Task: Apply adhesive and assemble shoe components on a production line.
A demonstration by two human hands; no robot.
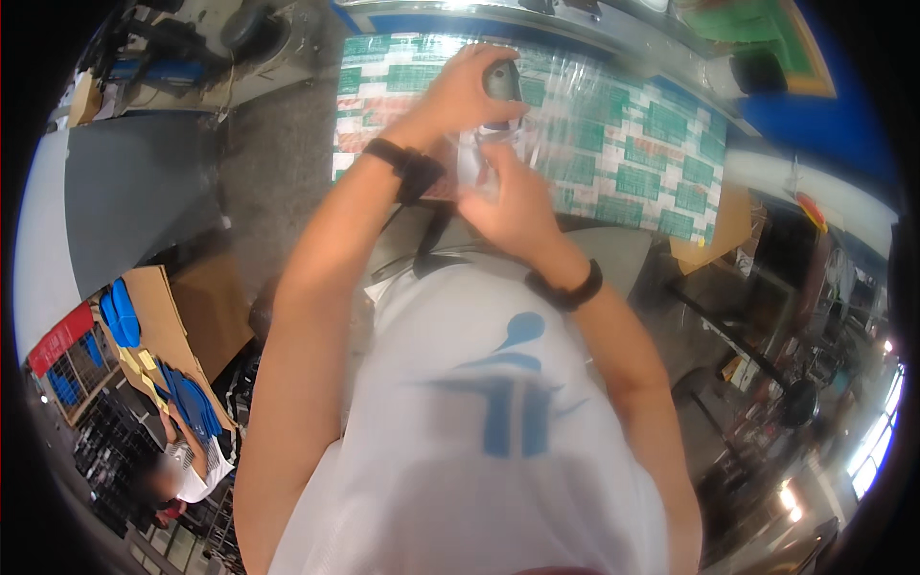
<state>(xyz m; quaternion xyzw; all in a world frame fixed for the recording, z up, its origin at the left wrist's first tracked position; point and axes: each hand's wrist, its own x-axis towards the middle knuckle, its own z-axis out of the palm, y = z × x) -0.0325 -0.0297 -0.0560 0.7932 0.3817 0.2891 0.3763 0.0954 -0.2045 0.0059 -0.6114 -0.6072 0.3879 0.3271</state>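
Observation:
Over the near left half of a table covered in green-and-white printed sheeting (613,182), both of my hands are together. My left hand (467,91) curls its fingers and thumb around a dark grey, rounded, elongated object (500,80); its exact kind does not show clearly. Just below it, my right hand (513,201) pinches a crumpled clear plastic bag (474,165) between thumb and fingers. The bag's upper end meets the lower end of the dark object. Whether the object is partly inside the bag, I cannot tell.
A cardboard box (158,307) with blue pieces stands at the lower left, beside another person (196,465). A grey panel (134,206) lies to the left. Machinery (259,34) fills the upper left, and a metal ledge (661,72) runs along the table's far side.

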